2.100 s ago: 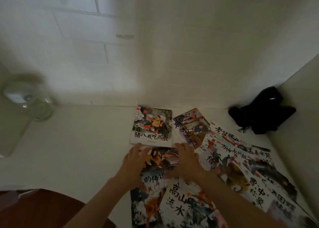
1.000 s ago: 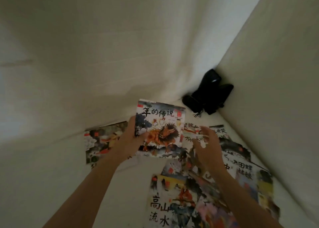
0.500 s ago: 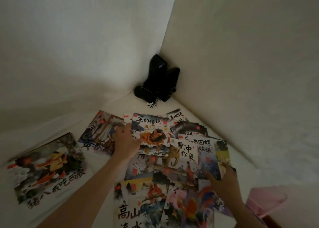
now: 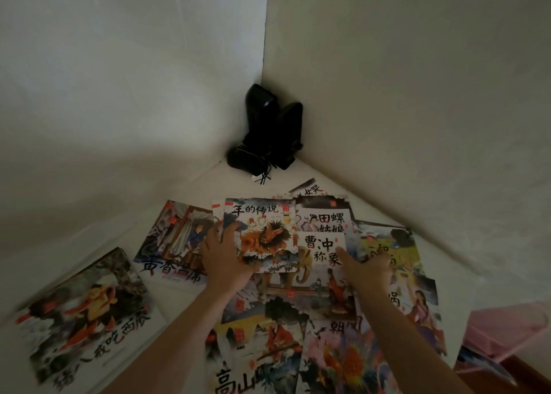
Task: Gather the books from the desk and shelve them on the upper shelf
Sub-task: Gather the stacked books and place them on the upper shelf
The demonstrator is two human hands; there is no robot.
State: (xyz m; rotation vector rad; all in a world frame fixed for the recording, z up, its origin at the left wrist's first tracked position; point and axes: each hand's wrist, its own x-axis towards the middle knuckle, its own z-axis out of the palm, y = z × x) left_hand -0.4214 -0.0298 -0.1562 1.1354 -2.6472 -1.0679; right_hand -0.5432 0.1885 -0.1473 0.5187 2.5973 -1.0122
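Home study corner, white desk [image 4: 190,182] against plain walls, children's picture books [image 4: 262,235], black speakers [image 4: 274,131]

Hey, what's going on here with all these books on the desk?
A person is gathering picture books spread over a white desk. The left hand grips the book with the lion-like beast, and the right hand reaches onto the overlapping books beside it. Nothing is shelved yet. Black speakers stand in the corner.

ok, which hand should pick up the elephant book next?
Right, probably. The right hand lies open on the elephant book, fingers at its right edge. The left hand already grips the beast-cover book.
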